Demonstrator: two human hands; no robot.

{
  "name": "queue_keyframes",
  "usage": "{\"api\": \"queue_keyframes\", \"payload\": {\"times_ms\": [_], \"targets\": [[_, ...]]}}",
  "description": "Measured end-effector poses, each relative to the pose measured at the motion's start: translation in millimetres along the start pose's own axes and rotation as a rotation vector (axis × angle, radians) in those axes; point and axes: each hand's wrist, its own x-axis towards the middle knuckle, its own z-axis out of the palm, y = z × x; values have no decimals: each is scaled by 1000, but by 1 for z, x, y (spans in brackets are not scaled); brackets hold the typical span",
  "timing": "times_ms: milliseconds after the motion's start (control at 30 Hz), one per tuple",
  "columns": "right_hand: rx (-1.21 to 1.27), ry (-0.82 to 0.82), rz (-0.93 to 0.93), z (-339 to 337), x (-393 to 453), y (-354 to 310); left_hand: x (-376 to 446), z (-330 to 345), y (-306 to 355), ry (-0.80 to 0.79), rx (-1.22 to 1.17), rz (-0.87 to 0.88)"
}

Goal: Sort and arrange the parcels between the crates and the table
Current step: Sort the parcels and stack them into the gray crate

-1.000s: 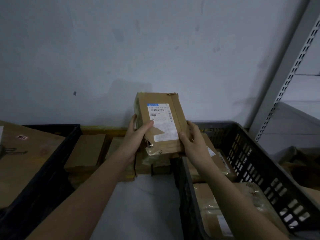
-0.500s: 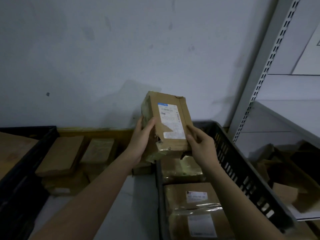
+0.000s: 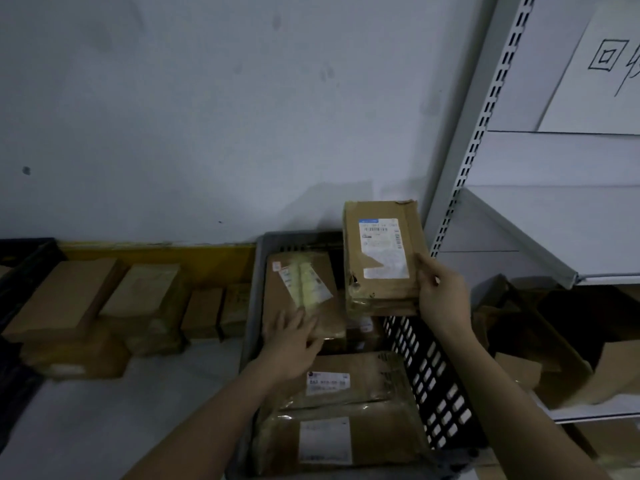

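Note:
My right hand point(image 3: 441, 296) holds a brown cardboard parcel point(image 3: 381, 258) with a white label upright above the far right of the grey crate point(image 3: 251, 306). My left hand point(image 3: 291, 341) lies with fingers spread on a taped parcel point(image 3: 301, 289) that leans in the crate's far part. Closer to me in the crate lie two more labelled parcels point(image 3: 346, 379), point(image 3: 332, 441). Several brown parcels point(image 3: 65, 296) sit in a row on the white table point(image 3: 104, 420) against the wall.
A dark crate point(image 3: 20, 268) stands at the far left edge. A grey metal shelf rack point(image 3: 485, 133) rises on the right, with crumpled cardboard point(image 3: 540, 341) on its lower shelf. A yellow strip point(image 3: 156, 254) runs along the wall behind the table.
My left hand has let go of the upright parcel and dropped onto the taped parcel in the crate. The right hand alone now holds the parcel. My view has swung to the right.

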Motion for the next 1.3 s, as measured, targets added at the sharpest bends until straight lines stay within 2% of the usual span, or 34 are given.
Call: {"api": "queue_keyframes", "payload": {"times_ms": [67,233,367,433,633,833,900,967,1033,1100,1300], "targets": [[-58,-25,-16,0,3,4,-4,7,-2,22,116,-14],[-263,-119,-115,11,6,5,-1,7,-1,65,137,-17],[-400,-252,-39,31,8,17,1,9,-6,48,117,-26],[-465,-258,6,41,11,25,2,10,-6,47,107,-30],[-643,-369,7,59,4,29,1,9,-5,37,75,-19],[-924,-312,-122,65,-9,35,2,9,-6,28,69,-23],[-1063,-369,-187,71,-14,35,2,10,-5,28,75,-24],[-978,-527,-178,78,-16,39,3,11,-6,33,74,-24],[-831,-763,-138,84,-15,47,3,11,-7,34,71,-26],[-817,-907,-151,87,-14,53,3,11,-7,36,68,-25],[-823,-850,-197,91,-2,59,5,12,-7,33,49,-29]]}}
